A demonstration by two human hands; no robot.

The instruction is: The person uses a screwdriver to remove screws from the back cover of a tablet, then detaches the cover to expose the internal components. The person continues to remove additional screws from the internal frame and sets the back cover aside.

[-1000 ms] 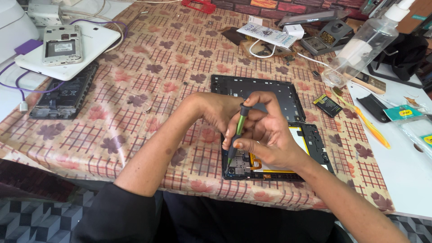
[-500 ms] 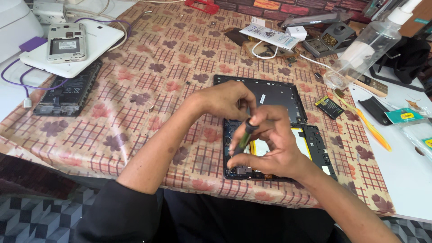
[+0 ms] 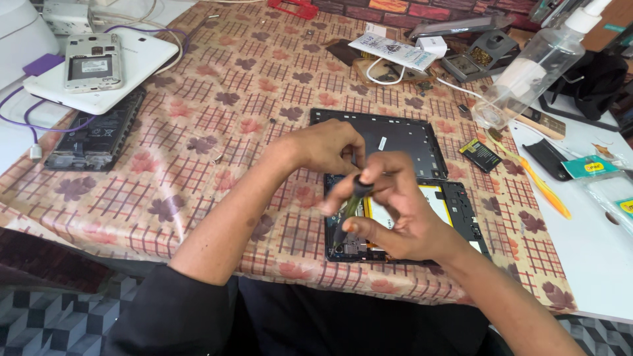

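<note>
Nearest, the right hand (image 3: 402, 211) pinches a green-handled screwdriver (image 3: 349, 211) between its fingers, tip down at the near left corner of an opened tablet (image 3: 461, 204) lying on the patterned worktop (image 3: 217, 132). Just beyond, the left hand (image 3: 330, 146) has its fingers curled together at the screwdriver's top, though whether they touch it is unclear. Farther off lie a black back cover (image 3: 402, 135), then a clear spray bottle (image 3: 527, 72) at far right.

A table (image 3: 198, 132) under a checked, leaf-patterned cloth, brick wall (image 3: 422, 6) behind, grey geometric floor (image 3: 53, 323) below.
</note>
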